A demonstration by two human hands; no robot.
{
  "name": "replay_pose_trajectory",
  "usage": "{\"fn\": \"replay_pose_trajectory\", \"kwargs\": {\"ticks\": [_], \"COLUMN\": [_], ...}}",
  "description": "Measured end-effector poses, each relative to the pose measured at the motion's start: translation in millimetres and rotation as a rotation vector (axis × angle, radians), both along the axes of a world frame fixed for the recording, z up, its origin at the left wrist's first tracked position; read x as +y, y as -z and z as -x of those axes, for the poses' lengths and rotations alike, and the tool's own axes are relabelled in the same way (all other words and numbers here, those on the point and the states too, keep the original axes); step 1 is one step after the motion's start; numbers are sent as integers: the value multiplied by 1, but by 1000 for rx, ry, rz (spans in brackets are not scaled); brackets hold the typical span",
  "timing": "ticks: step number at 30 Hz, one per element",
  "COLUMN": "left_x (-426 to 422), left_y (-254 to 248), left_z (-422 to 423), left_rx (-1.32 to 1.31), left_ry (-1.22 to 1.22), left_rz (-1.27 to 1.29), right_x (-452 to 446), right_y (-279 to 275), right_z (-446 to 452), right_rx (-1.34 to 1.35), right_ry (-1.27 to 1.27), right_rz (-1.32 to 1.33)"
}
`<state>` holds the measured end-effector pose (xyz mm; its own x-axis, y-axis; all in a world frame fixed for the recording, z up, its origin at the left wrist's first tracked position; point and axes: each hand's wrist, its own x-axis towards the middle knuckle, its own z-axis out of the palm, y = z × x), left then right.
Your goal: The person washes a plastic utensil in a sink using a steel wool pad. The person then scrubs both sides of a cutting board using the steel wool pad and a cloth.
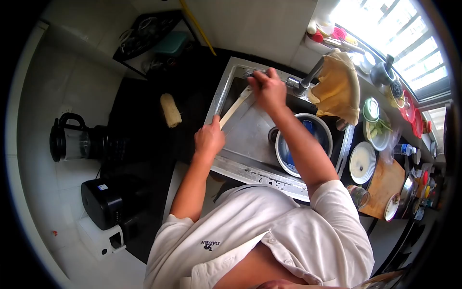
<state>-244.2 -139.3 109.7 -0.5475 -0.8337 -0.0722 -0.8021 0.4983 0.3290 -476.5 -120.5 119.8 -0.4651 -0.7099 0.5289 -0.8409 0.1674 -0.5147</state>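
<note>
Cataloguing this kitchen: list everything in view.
Sink: one, silver, centre
Tool: one, cream, over sink
Basin: one, pale, in sink
Tap: one, silver, sink's edge
Cloth: one, tan, over tap
Roll: one, yellowish, left counter
Jug: one, black and clear, left
Boxy appliance: one, black, lower left
Fluted plate: one, white, right
Board: one, brown, right
Smaller items: uncounted, mixed, around edges
Shirt: one, white, bottom
Left hand: one, bare, holding tool
Right hand: one, bare, near tool's end
</note>
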Motion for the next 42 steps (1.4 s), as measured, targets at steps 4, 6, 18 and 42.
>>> {"fn": "replay_pose_trajectory", "kwargs": {"ticks": [4,6,18,42], "left_x": [13,13,22,-2], "left_y": [22,26,9,19], "left_z": [-15,-7,30,35], "left_rx": [377,460,355,666], "left_ry": [-2,6,40,93], "left_rz": [-50,-13,31,-138], "right_x": [6,14,49,53], "right_y": [9,12,14,7], "right_z": [22,5,-22,-60], "right_rx": [74,103,-79,-489], "right_ry": [77,2,-56,6], "right_rz": [29,38,84,188]}}
